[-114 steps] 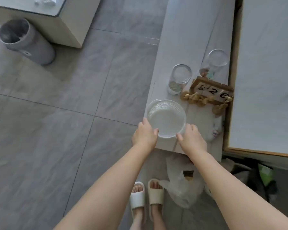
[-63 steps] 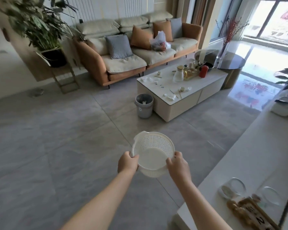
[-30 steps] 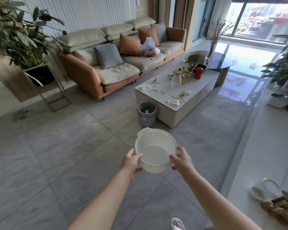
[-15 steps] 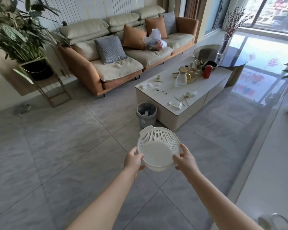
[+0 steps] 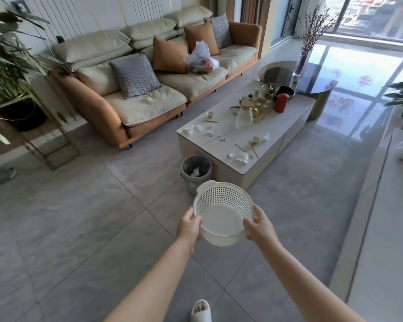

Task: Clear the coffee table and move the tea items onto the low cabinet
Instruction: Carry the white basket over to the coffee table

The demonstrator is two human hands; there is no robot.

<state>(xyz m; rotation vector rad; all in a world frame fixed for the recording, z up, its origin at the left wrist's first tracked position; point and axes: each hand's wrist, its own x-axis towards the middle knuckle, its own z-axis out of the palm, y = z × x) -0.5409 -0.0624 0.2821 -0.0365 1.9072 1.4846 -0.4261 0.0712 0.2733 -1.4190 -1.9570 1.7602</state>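
Tea items sit at the far end of the coffee table's tabletop [image 5: 221, 138], well apart from the hands. Both hands grasp a white perforated basket [image 5: 223, 211] held over the grey tiled floor [image 5: 79, 228]: the left hand [image 5: 188, 226] curls round its left rim, the right hand [image 5: 260, 226] round its right rim. Just beyond the basket stands a grey bin [image 5: 196, 170] against the table's near corner. On the tabletop lie crumpled tissues [image 5: 240, 157], a small cup [image 5: 255, 139], a white carafe [image 5: 244, 115], a golden tea tray [image 5: 261, 108] and a red canister [image 5: 281, 102]. An orange sofa [image 5: 135, 89] stands behind.
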